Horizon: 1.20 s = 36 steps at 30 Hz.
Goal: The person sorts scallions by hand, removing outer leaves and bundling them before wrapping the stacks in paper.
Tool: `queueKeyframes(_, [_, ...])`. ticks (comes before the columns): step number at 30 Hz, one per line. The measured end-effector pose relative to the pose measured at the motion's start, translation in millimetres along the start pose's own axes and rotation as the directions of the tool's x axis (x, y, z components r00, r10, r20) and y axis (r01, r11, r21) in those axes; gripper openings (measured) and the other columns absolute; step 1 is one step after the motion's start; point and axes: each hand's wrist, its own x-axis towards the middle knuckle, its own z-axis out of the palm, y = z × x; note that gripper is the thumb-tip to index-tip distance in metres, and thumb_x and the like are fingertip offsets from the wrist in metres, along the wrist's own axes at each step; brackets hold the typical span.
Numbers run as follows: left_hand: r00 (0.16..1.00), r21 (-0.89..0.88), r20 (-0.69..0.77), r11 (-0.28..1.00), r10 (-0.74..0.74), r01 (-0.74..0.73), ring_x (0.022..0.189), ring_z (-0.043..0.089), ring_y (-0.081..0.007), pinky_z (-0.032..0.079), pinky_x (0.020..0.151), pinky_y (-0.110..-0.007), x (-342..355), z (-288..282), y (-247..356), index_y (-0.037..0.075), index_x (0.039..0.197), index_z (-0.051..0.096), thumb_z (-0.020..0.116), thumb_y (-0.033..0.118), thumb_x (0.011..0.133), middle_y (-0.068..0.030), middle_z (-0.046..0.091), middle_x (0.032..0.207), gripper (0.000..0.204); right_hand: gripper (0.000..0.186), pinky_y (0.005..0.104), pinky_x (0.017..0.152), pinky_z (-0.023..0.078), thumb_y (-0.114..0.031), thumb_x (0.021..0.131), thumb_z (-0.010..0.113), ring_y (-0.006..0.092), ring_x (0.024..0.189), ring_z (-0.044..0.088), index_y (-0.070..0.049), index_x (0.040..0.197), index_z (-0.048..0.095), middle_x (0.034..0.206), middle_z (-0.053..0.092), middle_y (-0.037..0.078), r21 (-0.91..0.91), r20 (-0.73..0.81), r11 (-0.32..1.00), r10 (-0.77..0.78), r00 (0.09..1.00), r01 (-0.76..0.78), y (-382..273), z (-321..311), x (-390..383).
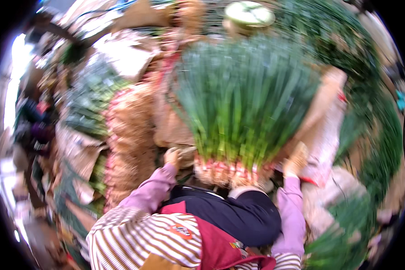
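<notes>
A broad bundle of green onions lies before me, its green tops fanned away and its pale, reddish root ends towards my lap. Brown sheeting shows along the left of the bundle, and a brown flap rises along its right. At the bundle's lower left, my left hand is closed with fingers curled; what it grips is not clear. My right hand is at the lower right, closed on the near end of the brown flap. Motion blurs both hands.
A long stack of green onions, roots facing right, runs along my left. Loose green onions spread on the right, beside a pale pink and white sack. A round pale green-topped object stands behind the bundle.
</notes>
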Motion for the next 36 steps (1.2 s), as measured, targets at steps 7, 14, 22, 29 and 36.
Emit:
queueKeyframes(7, [0.919, -0.131, -0.347, 0.98, -0.188, 0.151, 0.113, 0.05, -0.0319, 0.042, 0.092, -0.04, 35.4, 34.8, 21.7, -0.001, 0.124, 0.044, 0.075, 0.02, 0.073, -0.0182, 0.051, 0.124, 0.063, 0.048, 0.0417, 0.08, 0.045, -0.013, 0.083, 0.045, 0.0397, 0.092, 0.056, 0.0, 0.129, 0.042, 0.107, 0.056, 0.03, 0.157, 0.252, 0.893, 0.377, 0.891, -0.422, 42.4, -39.7, 39.2])
queueKeyframes(14, [0.572, -0.032, -0.818, 0.997, -0.064, 0.065, 0.084, 0.055, -0.0244, 0.048, 0.078, -0.039, 98.0, 16.5, 17.6, -0.002, 0.109, 0.056, 0.082, 0.027, 0.062, -0.0149, 0.06, 0.099, 0.061, 0.016, 0.0366, 0.064, 0.046, -0.011, 0.076, 0.055, 0.0237, 0.073, 0.056, 0.003, 0.083, 0.056, 0.081, 0.058, 0.012, 0.75, -0.042, 0.555, 0.583, 0.811, -0.36, 220.9, 9.4, 18.3])
queueKeyframes(22, [0.93, 0.003, -0.23, 0.956, 0.286, -0.293, 0.045, 0.05, -0.0128, 0.039, 0.039, -0.024, 62.6, 4.6, 63.6, 0.0, 0.081, 0.063, 0.069, 0.004, 0.071, -0.0058, 0.06, 0.067, 0.012, 0.047, 0.034, 0.08, 0.044, -0.02, 0.074, 0.071, 0.0239, 0.095, 0.054, 0.002, 0.113, 0.056, 0.106, 0.057, 0.01, 0.899, 0.431, -0.3, 0.736, 0.522, -0.319, 166.5, -73.9, 56.3])
queueKeyframes(29, [0.933, 0.106, 0.339, 0.99, -0.121, 0.09, 0.065, 0.056, -0.0121, 0.045, 0.055, -0.024, 7.0, 6.3, 123.5, 0.002, 0.09, 0.061, 0.064, 0.001, 0.074, -0.0032, 0.063, 0.08, 0.017, 0.02, 0.0228, 0.041, 0.029, -0.019, 0.071, 0.069, 0.011, 0.047, 0.042, -0.009, 0.085, 0.058, 0.063, 0.051, -0.003, 0.809, 0.517, -0.15, 0.642, 0.566, -0.569, 202.3, -67.8, 64.9])
queueKeyframes(36, [0.931, 0.832, 0.364, 0.437, 0.039, -0.343, 0.072, 0.062, -0.0155, 0.05, 0.064, -0.03, 18.7, 23.0, 148.9, 0.005, 0.091, 0.069, 0.069, 0.018, 0.074, -0.0048, 0.065, 0.075, 0.021, 0.014, 0.0248, 0.055, 0.041, -0.013, 0.073, 0.054, 0.0127, 0.068, 0.051, -0.006, 0.082, 0.061, 0.08, 0.055, 0.001, 0.859, 0.319, 0.267, 0.387, 0.865, -0.437, 219.6, -105.4, 64.5])
